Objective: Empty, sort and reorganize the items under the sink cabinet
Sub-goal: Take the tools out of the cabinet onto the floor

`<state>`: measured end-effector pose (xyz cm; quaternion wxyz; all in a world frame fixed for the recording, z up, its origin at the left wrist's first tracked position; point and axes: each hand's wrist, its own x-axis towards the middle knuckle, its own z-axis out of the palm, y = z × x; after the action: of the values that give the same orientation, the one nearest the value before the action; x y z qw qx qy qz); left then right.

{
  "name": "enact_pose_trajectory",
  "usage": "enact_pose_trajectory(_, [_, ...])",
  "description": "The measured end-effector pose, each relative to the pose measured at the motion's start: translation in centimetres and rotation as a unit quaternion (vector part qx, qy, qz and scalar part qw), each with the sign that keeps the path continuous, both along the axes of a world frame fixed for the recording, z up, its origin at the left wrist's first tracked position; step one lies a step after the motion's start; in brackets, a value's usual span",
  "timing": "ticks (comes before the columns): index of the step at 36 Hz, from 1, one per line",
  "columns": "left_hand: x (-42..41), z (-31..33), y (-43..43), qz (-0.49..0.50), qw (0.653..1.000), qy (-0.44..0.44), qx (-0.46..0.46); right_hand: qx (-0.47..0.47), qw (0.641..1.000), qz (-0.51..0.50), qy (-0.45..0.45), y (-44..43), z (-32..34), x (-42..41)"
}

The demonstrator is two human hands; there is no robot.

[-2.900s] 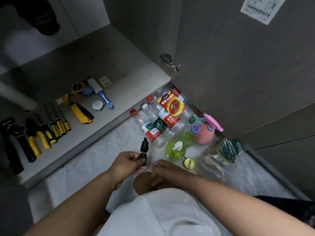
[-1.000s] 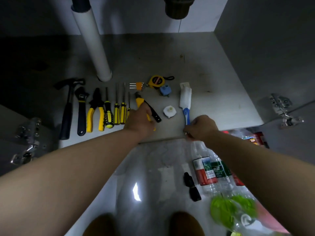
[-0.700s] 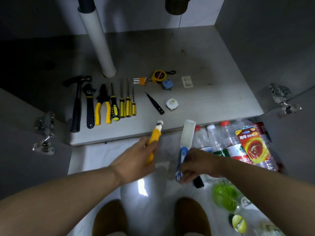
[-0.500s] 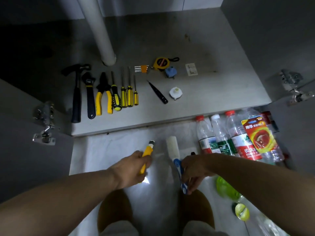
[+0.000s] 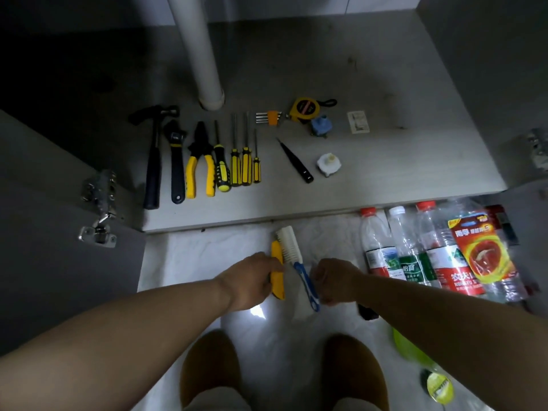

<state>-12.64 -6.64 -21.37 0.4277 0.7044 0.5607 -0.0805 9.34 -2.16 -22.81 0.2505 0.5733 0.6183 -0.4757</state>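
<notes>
Lying side by side on the floor (image 5: 192, 256), just outside the cabinet (image 5: 385, 161) lip, the knife (image 5: 278, 287) and brush (image 5: 290, 247) sit close enough to seem to touch. A second ago both lay inside on the cabinet base; now they are out and down, so two more things are emptied, while the hammer (image 5: 154, 161), pliers (image 5: 200, 167) and smaller tools wait inside. The left hand (image 5: 252, 280) is palm down, its fingers curled over the knife's middle and holding it. The right hand (image 5: 335, 281) is a loose fist whose fingers pinch the brush's blue handle. Both forearms stretch forward, low and nearly parallel. Bottles (image 5: 409, 253) lie on the floor to the right.
</notes>
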Motion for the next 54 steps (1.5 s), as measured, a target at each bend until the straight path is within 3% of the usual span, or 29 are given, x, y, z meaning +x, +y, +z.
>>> enact_pose_trajectory(3, [-0.1, 1.7, 0.8, 0.001, 0.998, -0.010, 0.069, 0.126, 0.991, 0.015, 0.048, 0.5, 1.2, -0.1])
enact_pose_trajectory(7, [-0.1, 4.3, 3.0, 0.084, 0.969, -0.046, 0.229, 0.384, 0.902, -0.037, 0.193, 2.4, 4.3, -0.8])
enact_pose_trajectory(9, [-0.5, 5.4, 4.8, 0.130, 0.939, -0.015, 0.318, 0.459, 0.857, -0.073, 0.224, 4.1, 5.7, -1.2])
enact_pose_trajectory(11, [-1.2, 6.3, 6.9, 0.189, 0.902, 0.054, 0.384, 0.489, 0.841, -0.103, 0.208, 6.2, 6.6, -1.5])
enact_pose_trajectory(14, [-2.3, 7.5, 9.5, 0.310, 0.875, 0.137, 0.345, 0.475, 0.861, -0.092, 0.158, 9.0, 7.5, -1.8])
enact_pose_trajectory(18, [-3.7, 7.3, 11.2, 0.387, 0.885, 0.124, 0.226, 0.406, 0.904, -0.070, 0.118, 11.3, 7.5, -2.1])
enact_pose_trajectory(21, [-4.5, 6.9, 11.5, 0.399, 0.884, 0.125, 0.210, 0.407, 0.903, -0.071, 0.116, 11.6, 7.0, -2.1])
enact_pose_trajectory(29, [-5.3, 7.3, 12.0, 0.387, 0.899, 0.129, 0.160, 0.473, 0.861, -0.048, 0.181, 6.9, 6.1, -0.8])
enact_pose_trajectory(32, [-5.0, 7.3, 11.8, 0.381, 0.895, 0.162, 0.167, 0.451, 0.867, 0.007, 0.212, 4.2, 5.3, 0.4])
enact_pose_trajectory(36, [-4.9, 6.9, 12.1, 0.384, 0.887, 0.199, 0.164, 0.415, 0.887, 0.081, 0.187, 1.9, 3.7, 2.1])
enact_pose_trajectory(39, [-5.0, 6.5, 12.0, 0.393, 0.886, 0.184, 0.162, 0.373, 0.906, 0.125, 0.156, 1.5, 2.3, 3.2])
enact_pose_trajectory(45, [-5.7, 6.6, 10.2, 0.361, 0.897, 0.168, 0.194, 0.244, 0.966, 0.064, 0.059, 1.9, 0.4, 4.0])
enact_pose_trajectory(50, [-5.4, 7.3, 7.6, 0.396, 0.900, -0.017, 0.183, 0.177, 0.983, 0.012, 0.047, 2.3, 0.6, 4.1])
enact_pose_trajectory(54, [-4.0, 7.2, 4.3, 0.296, 0.934, -0.083, 0.183, 0.165, 0.983, -0.030, 0.076, 2.3, 1.4, 4.0])
